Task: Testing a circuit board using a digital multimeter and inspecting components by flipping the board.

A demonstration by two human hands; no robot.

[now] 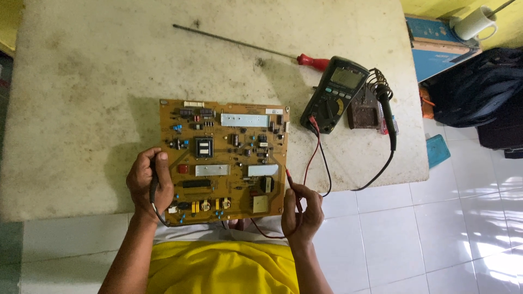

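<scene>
A tan circuit board (pixel 223 158) with several components lies at the near edge of a worn white table (pixel 81 109). My left hand (pixel 148 182) grips a black test probe (pixel 154 188) against the board's left edge. My right hand (pixel 301 209) holds a red test probe (pixel 291 179) whose tip points at the board's right edge. Red and black leads run from both probes up to a dark multimeter (pixel 335 93) standing tilted to the right of the board.
A long screwdriver with a red handle (pixel 311 61) lies behind the meter. A soldering iron (pixel 388 114) rests on a rusty stand (pixel 364 113) at the right. Off the table: a white mug (pixel 475 23), dark bag (pixel 474 87), white tiled floor.
</scene>
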